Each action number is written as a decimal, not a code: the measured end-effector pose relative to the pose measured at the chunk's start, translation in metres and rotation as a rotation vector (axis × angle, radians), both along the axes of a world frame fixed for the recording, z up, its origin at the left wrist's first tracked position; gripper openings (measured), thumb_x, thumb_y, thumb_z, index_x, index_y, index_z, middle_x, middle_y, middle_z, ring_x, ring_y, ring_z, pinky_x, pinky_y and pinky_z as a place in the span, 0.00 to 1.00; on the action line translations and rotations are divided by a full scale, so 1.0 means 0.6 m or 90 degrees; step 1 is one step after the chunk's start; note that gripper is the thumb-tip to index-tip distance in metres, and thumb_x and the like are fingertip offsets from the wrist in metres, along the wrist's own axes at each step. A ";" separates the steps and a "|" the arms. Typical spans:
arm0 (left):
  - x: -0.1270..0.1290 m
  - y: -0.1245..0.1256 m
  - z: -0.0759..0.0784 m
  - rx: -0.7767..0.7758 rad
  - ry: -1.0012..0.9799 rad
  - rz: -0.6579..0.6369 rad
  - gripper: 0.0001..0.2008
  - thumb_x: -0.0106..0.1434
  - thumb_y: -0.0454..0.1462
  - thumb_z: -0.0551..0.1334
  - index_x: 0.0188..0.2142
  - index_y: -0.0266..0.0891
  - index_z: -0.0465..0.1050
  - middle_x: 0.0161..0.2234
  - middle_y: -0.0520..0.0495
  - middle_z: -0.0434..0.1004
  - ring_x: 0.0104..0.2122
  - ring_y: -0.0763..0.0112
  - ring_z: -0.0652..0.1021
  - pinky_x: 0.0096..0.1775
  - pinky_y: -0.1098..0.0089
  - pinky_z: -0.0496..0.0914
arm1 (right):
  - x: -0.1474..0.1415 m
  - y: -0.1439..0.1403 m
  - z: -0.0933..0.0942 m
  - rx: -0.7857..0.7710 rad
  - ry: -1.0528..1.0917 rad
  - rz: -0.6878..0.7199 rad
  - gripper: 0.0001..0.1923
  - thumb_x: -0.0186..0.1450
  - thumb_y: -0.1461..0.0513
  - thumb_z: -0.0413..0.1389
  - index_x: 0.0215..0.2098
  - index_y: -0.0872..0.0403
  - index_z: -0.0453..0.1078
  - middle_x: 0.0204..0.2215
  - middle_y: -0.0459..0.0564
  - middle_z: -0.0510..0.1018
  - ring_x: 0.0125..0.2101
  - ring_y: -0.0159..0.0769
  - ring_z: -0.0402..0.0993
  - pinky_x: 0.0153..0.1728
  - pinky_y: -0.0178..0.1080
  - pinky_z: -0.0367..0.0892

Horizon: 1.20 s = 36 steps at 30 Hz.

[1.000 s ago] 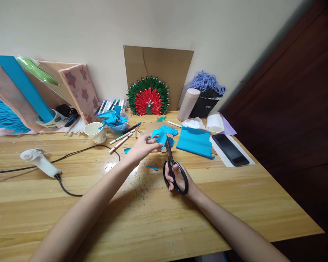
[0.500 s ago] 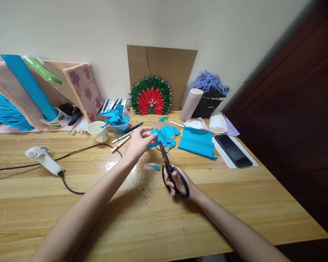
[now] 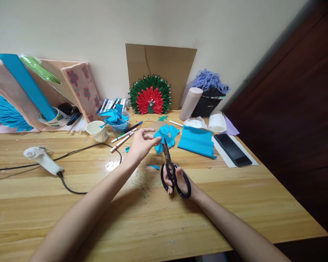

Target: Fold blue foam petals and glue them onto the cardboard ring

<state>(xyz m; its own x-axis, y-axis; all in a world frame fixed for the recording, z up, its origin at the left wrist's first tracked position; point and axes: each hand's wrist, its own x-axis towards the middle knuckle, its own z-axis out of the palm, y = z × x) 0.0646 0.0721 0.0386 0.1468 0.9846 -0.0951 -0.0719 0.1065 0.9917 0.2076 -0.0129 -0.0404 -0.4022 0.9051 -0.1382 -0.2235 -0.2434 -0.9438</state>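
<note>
**A:** Panel, head view. What does each hand hold?

**B:** The right hand [image 3: 177, 182] is closed through the loops of the black scissors [image 3: 171, 171], blades pointing away from the person. The left hand [image 3: 142, 143] pinches a small blue paper piece [image 3: 159, 140] between thumb and fingertips, the other fingers spread loosely. The piece is held just above the wooden table [image 3: 235, 203], in front of the fringed blue paper fan [image 3: 168, 131].

**A:** What has changed over the last second?

**B:** Half a second ago the blades stood apart, angled to the left under the paper. Now they are drawn together and point nearly straight up into the piece. The left hand has lifted slightly and turned the paper toward the blades.

**A:** And the meaning of that?

**B:** Judged from the closed blades at the paper's edge, one snip has probably just been completed; whether a strip came fully free cannot be told. A blue scrap [image 3: 153, 167] lies on the table just left of the scissors.

**A:** Surroundings?

**B:** A folded blue sheet [image 3: 196, 142] lies to the right, a phone [image 3: 232, 150] beyond it. To the left are markers [image 3: 123, 136], a paper cup [image 3: 97, 131], and a glue gun [image 3: 42, 160] with its cord. A red and green paper peacock [image 3: 149, 95] leans on cardboard [image 3: 164, 60] at the wall.
</note>
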 end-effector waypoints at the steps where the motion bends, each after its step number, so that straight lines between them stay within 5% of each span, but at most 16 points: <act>1: 0.001 -0.001 0.000 0.000 0.000 0.000 0.18 0.49 0.29 0.66 0.40 0.30 0.66 0.20 0.55 0.71 0.23 0.75 0.76 0.32 0.71 0.71 | 0.000 0.001 -0.001 -0.001 0.003 -0.002 0.37 0.43 0.31 0.46 0.26 0.55 0.59 0.12 0.36 0.60 0.09 0.24 0.60 0.12 0.29 0.61; 10: 0.001 0.000 0.002 -0.004 0.010 0.010 0.17 0.51 0.29 0.66 0.41 0.30 0.66 0.21 0.53 0.72 0.23 0.75 0.76 0.32 0.72 0.72 | 0.003 0.005 -0.010 -0.027 0.022 0.007 0.34 0.45 0.33 0.51 0.26 0.55 0.60 0.12 0.35 0.59 0.09 0.22 0.58 0.10 0.27 0.60; 26: -0.002 0.005 0.008 -0.006 0.021 0.036 0.14 0.52 0.29 0.64 0.39 0.30 0.67 0.24 0.52 0.72 0.22 0.77 0.75 0.31 0.73 0.71 | 0.001 -0.004 0.026 0.026 -0.125 -0.016 0.34 0.45 0.32 0.48 0.26 0.54 0.56 0.13 0.35 0.56 0.09 0.21 0.55 0.08 0.27 0.55; 36: 0.002 -0.001 0.009 -0.018 0.039 -0.018 0.12 0.51 0.25 0.62 0.36 0.30 0.67 0.22 0.52 0.72 0.21 0.78 0.75 0.29 0.75 0.70 | 0.006 -0.002 -0.002 0.037 -0.079 0.011 0.36 0.47 0.31 0.44 0.28 0.55 0.59 0.13 0.36 0.59 0.11 0.23 0.59 0.12 0.27 0.58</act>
<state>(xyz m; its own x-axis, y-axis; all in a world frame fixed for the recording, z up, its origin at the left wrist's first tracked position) 0.0660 0.0713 0.0442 0.1670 0.9770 -0.1327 -0.0071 0.1358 0.9907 0.2110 -0.0143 -0.0414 -0.4005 0.9062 -0.1355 -0.1005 -0.1905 -0.9765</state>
